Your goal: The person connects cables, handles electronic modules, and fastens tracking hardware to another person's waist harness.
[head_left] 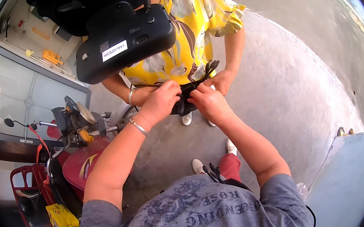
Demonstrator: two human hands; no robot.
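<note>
A black pouch-like bag with a bundle of black cords rising from it sits at the waist of a person in a yellow flowered top. My left hand, its wrist in a silver bangle, pinches the bag's near left side. Across from it, my right hand has its fingers closed on the bag's right side. What lies right between my fingertips is partly hidden. The other person's hands hold the bag too: one with a bangle on the left, one on the right.
The other person's black head-worn device hangs close over the upper left. A red motorcycle stands at my left, beside a red chair and a yellow bag. A glass-panelled door is behind. Concrete floor spreads right.
</note>
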